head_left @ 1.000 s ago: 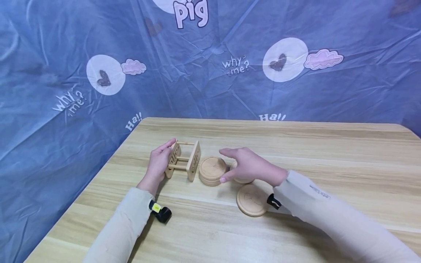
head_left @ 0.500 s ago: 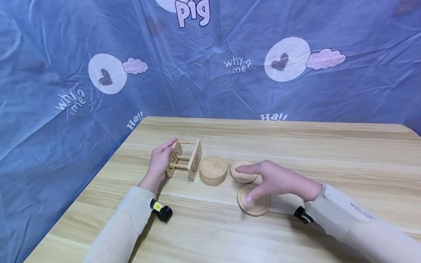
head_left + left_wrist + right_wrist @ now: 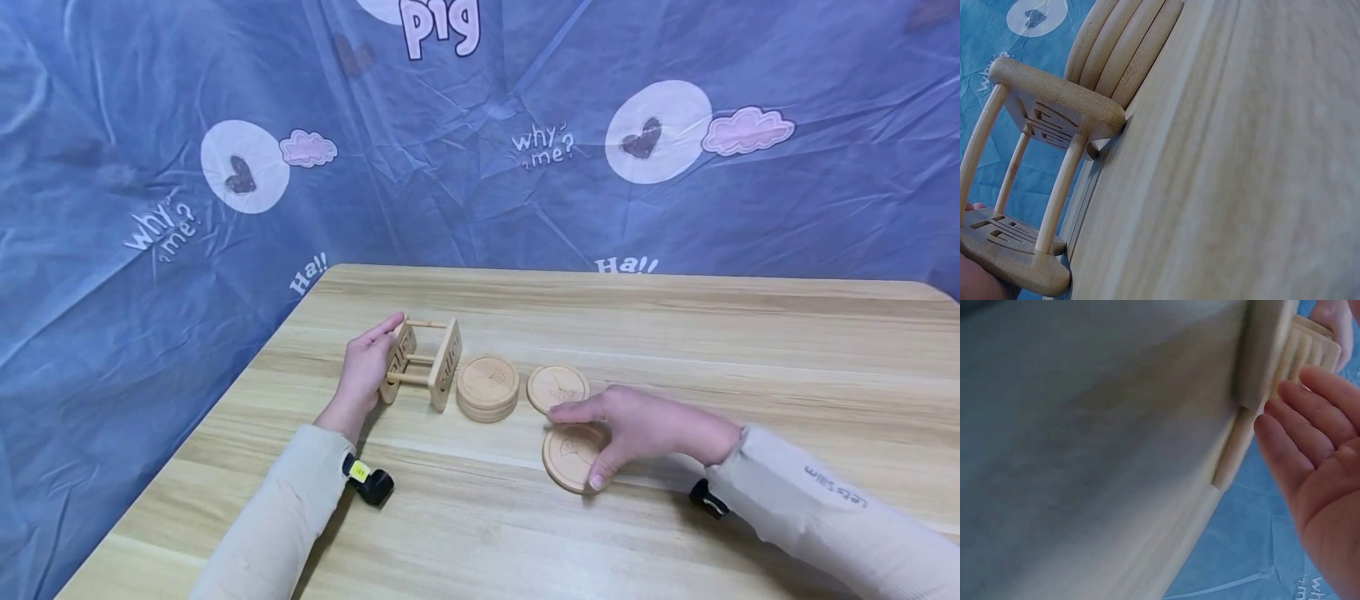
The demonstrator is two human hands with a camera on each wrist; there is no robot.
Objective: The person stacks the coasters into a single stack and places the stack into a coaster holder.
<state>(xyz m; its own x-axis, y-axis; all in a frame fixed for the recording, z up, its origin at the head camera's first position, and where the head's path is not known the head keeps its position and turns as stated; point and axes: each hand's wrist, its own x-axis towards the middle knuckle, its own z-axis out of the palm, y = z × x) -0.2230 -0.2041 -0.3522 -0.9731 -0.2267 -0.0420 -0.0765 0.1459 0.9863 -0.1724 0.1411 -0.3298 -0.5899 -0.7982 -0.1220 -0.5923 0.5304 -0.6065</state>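
A wooden rack [image 3: 444, 367] of two cut-out side panels joined by rods stands left of centre, with nothing between its panels. My left hand [image 3: 358, 375] grips its left panel; in the left wrist view some fingertips [image 3: 975, 205] show behind that panel. Just right of the rack [image 3: 1054, 94] is a stack of several round wooden coasters [image 3: 487, 385]. Two more coasters lie flat to the right, a far one [image 3: 557, 385] and a near one [image 3: 566, 457]. Over the near one hovers my right hand [image 3: 645, 429], fingers extended and thumb apart by its near edge; contact cannot be told.
The light wood table [image 3: 465, 533] ends at a far edge in front of a blue printed cloth [image 3: 465, 200]. Its grain shows between the coasters and the near side. Both wrists carry small black cameras.
My right hand has moved away from the stack, rightward and nearer, past the far coaster to the near one. My left hand and the rack stay put.
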